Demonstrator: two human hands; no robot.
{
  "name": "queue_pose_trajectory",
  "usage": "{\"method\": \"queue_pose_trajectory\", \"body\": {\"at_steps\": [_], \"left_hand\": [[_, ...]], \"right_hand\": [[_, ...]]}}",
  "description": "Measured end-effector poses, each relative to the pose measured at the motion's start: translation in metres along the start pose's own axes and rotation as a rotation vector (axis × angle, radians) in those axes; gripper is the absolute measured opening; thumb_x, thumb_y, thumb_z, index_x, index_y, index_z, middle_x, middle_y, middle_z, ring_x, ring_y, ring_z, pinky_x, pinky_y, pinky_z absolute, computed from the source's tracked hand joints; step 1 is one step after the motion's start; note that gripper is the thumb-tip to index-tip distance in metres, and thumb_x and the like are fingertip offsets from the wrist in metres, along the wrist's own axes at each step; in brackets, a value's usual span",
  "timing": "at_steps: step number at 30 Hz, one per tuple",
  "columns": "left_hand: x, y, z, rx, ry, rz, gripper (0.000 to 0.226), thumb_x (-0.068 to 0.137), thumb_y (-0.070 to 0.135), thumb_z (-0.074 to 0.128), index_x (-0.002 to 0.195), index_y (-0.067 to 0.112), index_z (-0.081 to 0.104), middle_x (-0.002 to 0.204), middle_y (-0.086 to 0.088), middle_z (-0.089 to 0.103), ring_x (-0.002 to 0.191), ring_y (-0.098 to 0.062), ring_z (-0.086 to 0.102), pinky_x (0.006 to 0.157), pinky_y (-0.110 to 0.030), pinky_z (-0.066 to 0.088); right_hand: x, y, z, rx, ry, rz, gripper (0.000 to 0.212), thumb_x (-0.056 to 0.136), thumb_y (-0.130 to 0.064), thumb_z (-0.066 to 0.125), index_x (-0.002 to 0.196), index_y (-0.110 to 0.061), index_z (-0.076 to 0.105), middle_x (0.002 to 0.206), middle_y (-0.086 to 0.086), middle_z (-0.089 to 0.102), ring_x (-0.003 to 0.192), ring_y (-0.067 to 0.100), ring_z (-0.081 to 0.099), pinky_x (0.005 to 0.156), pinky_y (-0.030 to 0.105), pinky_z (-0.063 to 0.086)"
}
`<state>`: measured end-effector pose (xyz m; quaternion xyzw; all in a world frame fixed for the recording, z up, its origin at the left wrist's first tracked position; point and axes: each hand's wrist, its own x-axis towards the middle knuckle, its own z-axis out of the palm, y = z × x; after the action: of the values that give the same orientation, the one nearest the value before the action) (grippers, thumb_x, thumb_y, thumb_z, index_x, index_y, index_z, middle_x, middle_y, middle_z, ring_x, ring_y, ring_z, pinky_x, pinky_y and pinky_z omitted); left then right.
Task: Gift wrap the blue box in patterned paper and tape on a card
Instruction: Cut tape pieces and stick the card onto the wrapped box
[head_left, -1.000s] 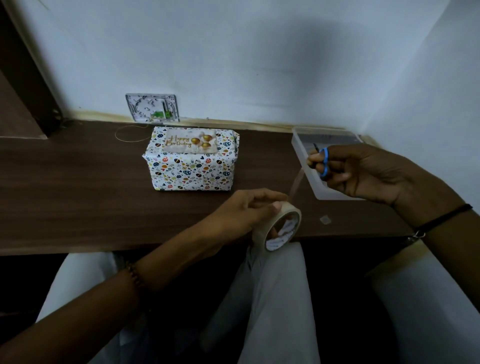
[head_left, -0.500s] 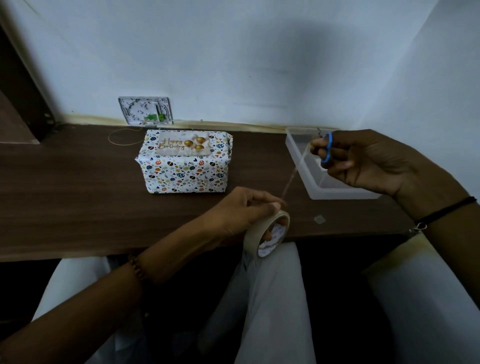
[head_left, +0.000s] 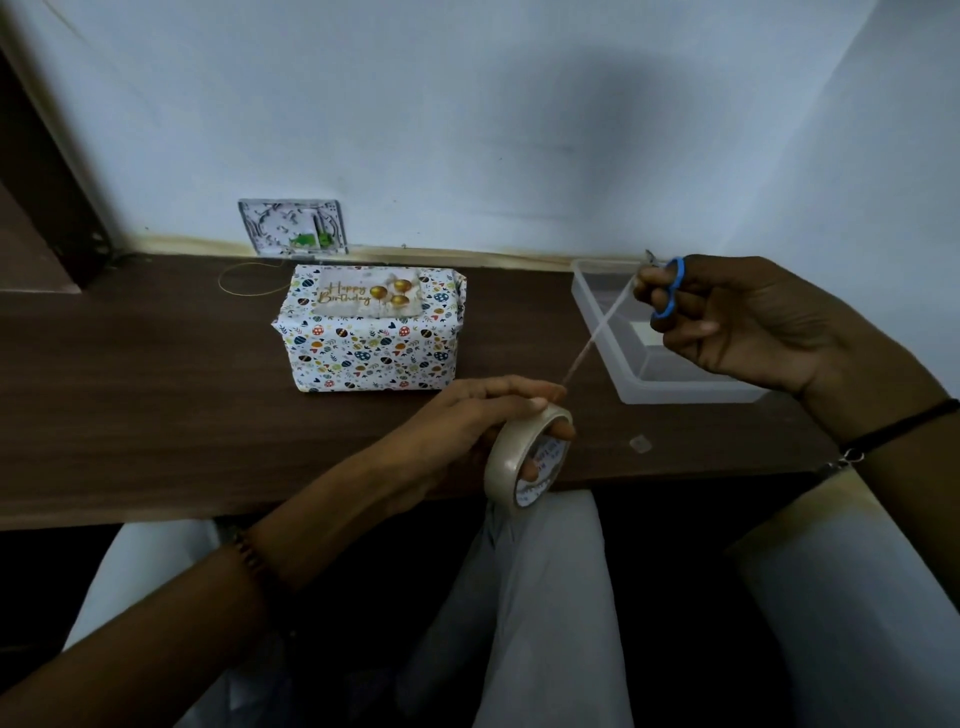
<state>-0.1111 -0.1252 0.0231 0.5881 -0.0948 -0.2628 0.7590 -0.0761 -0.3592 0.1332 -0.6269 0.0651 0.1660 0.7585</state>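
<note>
**Between my hands, a strip of tape pulled out for the cut**

At the near edge of the desk (head_left: 156, 395) my left hand (head_left: 462, 421) grips the tape roll (head_left: 500, 465), with my fingers curled through its core and over its rim. From the top of the roll the strip (head_left: 597, 335) runs up and to the right, taut, to my right hand (head_left: 753, 332). That hand hangs over the clear tray (head_left: 675, 388). It pinches the strip's free end at the fingertips while its fingers are also hooked through the blue loops of the scissors (head_left: 674, 293).

The strip's long axis is the diagonal from roll to fingertips, and I judge the next move turns on that line. The blades must come across it near the roll, yet they sit in the same hand that holds the far end.

The wrapped box (head_left: 371, 353) stands beyond and to the left of my left hand, well apart from the strip. The card (head_left: 363, 299) lies flat on its top. My left hand is the nearer one to it.

The scissor blades are almost wholly hidden behind my fingers, and only a dark tip shows above them. The strip is thin and translucent, so I cannot tell which fingers it sticks to. Nor can I tell whether any tape already holds the card's edges. No blue shows through the paper.
</note>
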Motion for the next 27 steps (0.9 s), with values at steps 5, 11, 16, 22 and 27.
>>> {"method": "queue_pose_trajectory", "body": {"at_steps": [5, 11, 16, 22, 27], "left_hand": [[0.0029, -0.0040, -0.0053, 0.108, 0.020, 0.058, 0.027, 0.098, 0.016, 0.057, 0.121, 0.014, 0.070, 0.115, -0.007, 0.073, 0.096, -0.010, 0.069, 0.065, -0.015, 0.051], [0.0037, -0.0003, -0.0040, 0.213, 0.076, 0.079, 0.029, 0.100, 0.017, 0.048, 0.113, 0.018, 0.075, 0.112, -0.003, 0.075, 0.104, -0.014, 0.069, 0.090, -0.028, 0.052], [0.0070, 0.0039, -0.0026, 0.297, 0.013, 0.029, 0.040, 0.090, 0.009, 0.051, 0.113, 0.032, 0.073, 0.106, 0.008, 0.076, 0.101, -0.003, 0.069, 0.081, -0.023, 0.052], [0.0045, -0.0009, -0.0020, 0.161, -0.034, 0.123, 0.036, 0.098, -0.001, 0.049, 0.131, 0.008, 0.061, 0.115, -0.012, 0.073, 0.115, -0.053, 0.056, 0.078, -0.028, 0.057], [0.0073, 0.0039, -0.0039, 0.244, 0.014, 0.158, 0.026, 0.098, 0.007, 0.055, 0.122, 0.006, 0.067, 0.107, -0.011, 0.075, 0.110, -0.036, 0.066, 0.089, -0.037, 0.056]], "right_hand": [[-0.0004, -0.0002, -0.0005, 0.002, -0.047, -0.008, 0.013, 0.078, -0.013, 0.063, 0.078, -0.010, 0.076, 0.087, 0.003, 0.069, 0.063, 0.004, 0.059, 0.041, 0.010, 0.036], [-0.0025, -0.0030, -0.0008, 0.011, -0.040, -0.035, 0.012, 0.080, -0.012, 0.061, 0.086, -0.009, 0.071, 0.087, 0.004, 0.068, 0.063, 0.004, 0.060, 0.041, 0.011, 0.038], [-0.0021, -0.0039, -0.0020, 0.035, -0.056, -0.043, 0.011, 0.078, -0.013, 0.063, 0.082, -0.011, 0.072, 0.086, 0.002, 0.067, 0.064, 0.004, 0.059, 0.041, 0.011, 0.037], [-0.0011, -0.0028, -0.0015, 0.063, -0.073, -0.045, 0.012, 0.080, -0.012, 0.061, 0.089, -0.009, 0.069, 0.085, 0.003, 0.067, 0.062, 0.004, 0.059, 0.042, 0.012, 0.037], [-0.0013, -0.0019, -0.0012, 0.095, -0.074, -0.059, 0.016, 0.077, -0.012, 0.064, 0.092, -0.008, 0.067, 0.086, 0.003, 0.067, 0.064, 0.004, 0.061, 0.041, 0.012, 0.037]]}}
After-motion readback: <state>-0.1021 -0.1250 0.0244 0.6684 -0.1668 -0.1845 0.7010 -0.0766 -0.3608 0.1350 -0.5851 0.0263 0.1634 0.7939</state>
